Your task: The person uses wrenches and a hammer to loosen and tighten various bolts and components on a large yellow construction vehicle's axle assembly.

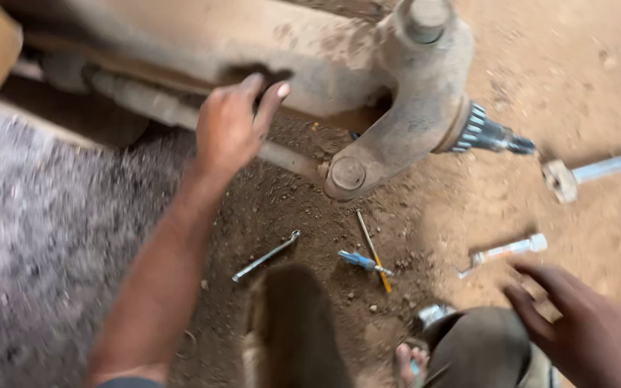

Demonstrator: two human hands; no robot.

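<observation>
My left hand [233, 123] is raised against a dusty metal axle beam [203, 43], fingers loosely curled and holding nothing. The beam ends in a steering knuckle [411, 108] with a geared spindle [486, 133] sticking out to the right. My right hand [576, 323] hovers low at the bottom right, fingers spread and empty, just below a white tube-like tool [508, 250] lying on the dirt.
On the dirt lie a spanner [266, 256], a blue-handled tool [359, 261] crossed by a thin orange-tipped rod [373, 250], and a hammer-like tool [598, 171]. Grey gravel [37, 230] spreads on the left. My knee [483, 345] and sandalled foot [411, 359] sit at the bottom.
</observation>
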